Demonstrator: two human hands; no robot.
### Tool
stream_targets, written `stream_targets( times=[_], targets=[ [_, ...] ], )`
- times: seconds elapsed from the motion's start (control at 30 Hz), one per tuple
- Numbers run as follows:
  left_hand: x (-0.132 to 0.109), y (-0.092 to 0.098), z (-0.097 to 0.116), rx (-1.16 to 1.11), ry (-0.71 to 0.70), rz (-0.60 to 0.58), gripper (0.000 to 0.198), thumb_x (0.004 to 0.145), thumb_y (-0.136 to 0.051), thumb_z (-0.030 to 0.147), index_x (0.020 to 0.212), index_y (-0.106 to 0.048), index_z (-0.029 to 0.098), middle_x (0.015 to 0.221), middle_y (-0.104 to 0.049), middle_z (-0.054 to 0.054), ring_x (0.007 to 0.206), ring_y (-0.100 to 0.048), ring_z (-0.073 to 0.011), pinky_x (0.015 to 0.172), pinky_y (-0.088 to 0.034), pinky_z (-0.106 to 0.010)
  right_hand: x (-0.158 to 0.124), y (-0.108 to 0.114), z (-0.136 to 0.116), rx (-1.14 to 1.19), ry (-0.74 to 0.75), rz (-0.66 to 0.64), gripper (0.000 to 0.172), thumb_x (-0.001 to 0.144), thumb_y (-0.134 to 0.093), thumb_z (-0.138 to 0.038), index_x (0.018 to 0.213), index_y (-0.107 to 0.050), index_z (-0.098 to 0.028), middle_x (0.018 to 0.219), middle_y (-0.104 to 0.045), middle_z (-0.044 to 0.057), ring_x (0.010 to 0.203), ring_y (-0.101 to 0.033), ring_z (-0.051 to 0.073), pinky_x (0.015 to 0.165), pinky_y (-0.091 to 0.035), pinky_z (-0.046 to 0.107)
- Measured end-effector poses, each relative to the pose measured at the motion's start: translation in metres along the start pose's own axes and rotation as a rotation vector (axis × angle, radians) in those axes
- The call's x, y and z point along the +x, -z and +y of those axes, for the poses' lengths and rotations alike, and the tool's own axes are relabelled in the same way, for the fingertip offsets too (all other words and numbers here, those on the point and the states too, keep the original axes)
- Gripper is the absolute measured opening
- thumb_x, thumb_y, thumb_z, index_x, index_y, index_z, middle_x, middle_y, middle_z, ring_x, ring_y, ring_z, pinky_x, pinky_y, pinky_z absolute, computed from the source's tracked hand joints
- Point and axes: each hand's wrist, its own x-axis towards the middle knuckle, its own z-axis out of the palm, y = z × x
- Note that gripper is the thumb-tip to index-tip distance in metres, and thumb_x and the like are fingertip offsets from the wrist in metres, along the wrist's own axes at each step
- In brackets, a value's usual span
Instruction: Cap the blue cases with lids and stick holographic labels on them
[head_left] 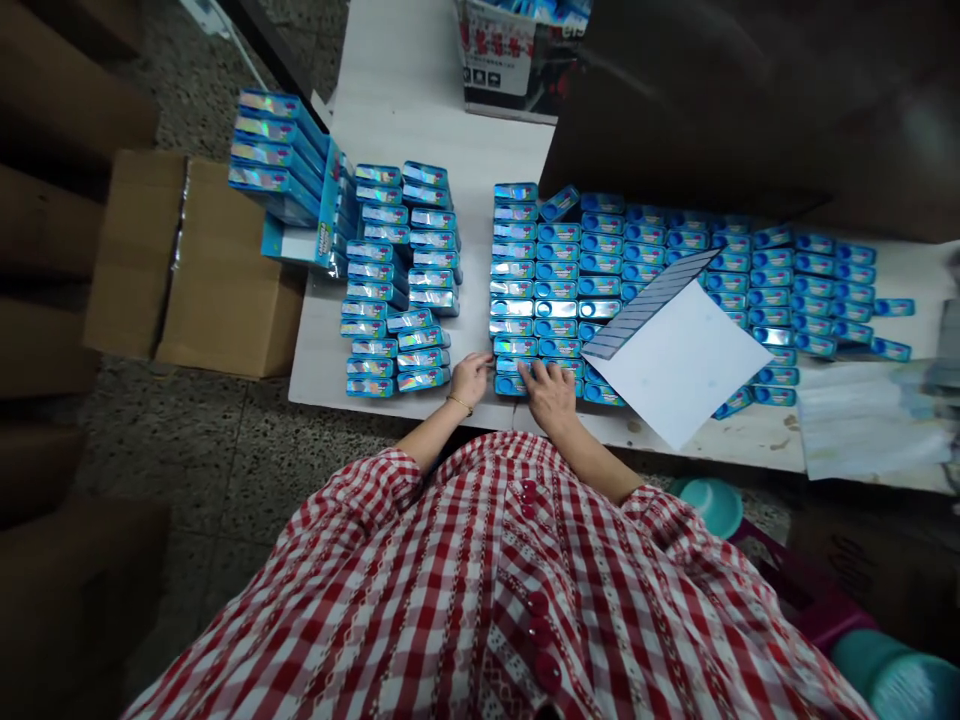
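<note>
Rows of small blue boxes (516, 307) stand packed together on the white table in front of me. My left hand (471, 380) is at the near left corner of these rows, its fingertips drawn together against the side of the end boxes. Whatever lies between those fingers is too small to make out. My right hand (552, 395) rests on top of the nearest boxes with its fingers apart, the index finger reaching to the left. A white sheet (682, 365) with a dark striped edge lies tilted across the rows to the right of that hand.
Two more columns of blue boxes (371, 268) stand at left, beside stacked larger blue packs (270, 155) on the table's left edge. A printed carton (502, 60) is at the back. Brown cartons (217, 265) sit on the floor; a clear plastic sheet (874, 420) lies at right.
</note>
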Motion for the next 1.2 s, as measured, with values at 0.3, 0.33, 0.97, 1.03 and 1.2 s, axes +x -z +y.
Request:
stream_targets(
  times=[0.3,0.33,0.97,1.03,1.2],
  targets=[
    [-0.011,0.007,0.026,0.172,-0.046,0.167,0.038,0.083,-0.038,0.030,0.103,-0.065,0.013,0.107,-0.064,-0.012,0.107,-0.056,-0.0221,0.097,-0.040,-0.035,0.013,0.068,0.066,0.207,-0.588,0.623,0.054,0.085,-0.048,-0.043,0.129,-0.045,-0.013,0.121,-0.050,0.016,0.110,-0.044,0.027,0.089,-0.036,0.040],
    [-0.013,0.003,0.030,0.182,0.002,0.128,0.041,0.085,-0.034,0.035,0.100,-0.065,0.013,0.102,-0.065,-0.012,0.104,-0.057,-0.0230,0.094,-0.042,-0.036,0.018,0.069,0.074,0.274,-0.699,0.654,0.056,0.083,-0.049,-0.046,0.127,-0.046,-0.011,0.115,-0.053,0.016,0.104,-0.047,0.027,0.085,-0.039,0.039],
    [-0.024,-0.056,0.120,0.327,-0.590,0.392,0.053,0.074,-0.053,0.048,0.111,-0.060,0.011,0.115,-0.055,-0.016,0.119,-0.046,-0.0291,0.102,-0.034,-0.045,-0.436,0.073,0.195,0.380,-1.335,0.320,0.025,0.073,-0.045,-0.031,0.071,-0.066,-0.018,0.064,-0.066,0.004,0.064,-0.060,0.019,0.059,-0.042,0.026],
    [-0.030,-0.086,0.146,0.348,-0.664,0.373,0.049,0.075,-0.053,0.047,0.109,-0.061,0.012,0.117,-0.054,-0.016,0.117,-0.047,-0.0290,0.102,-0.035,-0.046,-0.474,0.046,0.221,0.347,-1.406,0.069,0.023,0.072,-0.046,-0.022,0.076,-0.069,-0.017,0.070,-0.068,0.006,0.072,-0.063,0.021,0.064,-0.044,0.026],
    [-0.052,-0.192,0.198,0.381,-0.755,0.236,0.042,0.076,-0.053,0.042,0.103,-0.062,0.012,0.114,-0.055,-0.015,0.115,-0.049,-0.0281,0.100,-0.036,-0.046,-0.541,-0.008,0.272,0.440,-1.610,-0.337,0.033,0.076,-0.046,-0.009,0.099,-0.069,-0.017,0.100,-0.069,0.013,0.097,-0.063,0.021,0.079,-0.044,0.026]
  ],
)
